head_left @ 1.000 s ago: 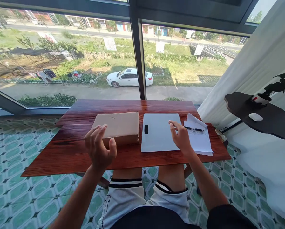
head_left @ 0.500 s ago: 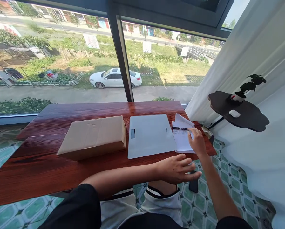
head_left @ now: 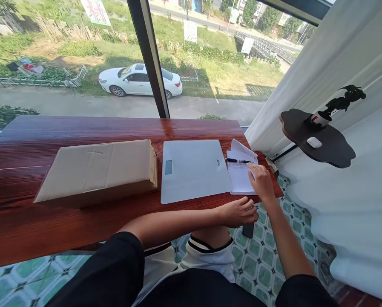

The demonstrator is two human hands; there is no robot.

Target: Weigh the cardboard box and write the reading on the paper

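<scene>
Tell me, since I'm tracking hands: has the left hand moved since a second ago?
Yes. The left hand went from the cardboard box rightward to the table's near edge by the papers.

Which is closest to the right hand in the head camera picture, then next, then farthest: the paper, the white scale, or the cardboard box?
From the right hand:
1. Paper, right under the fingers at the table's right end.
2. White scale, just left of the paper, mid-table.
3. Cardboard box, farthest, on the left beyond the scale.
</scene>
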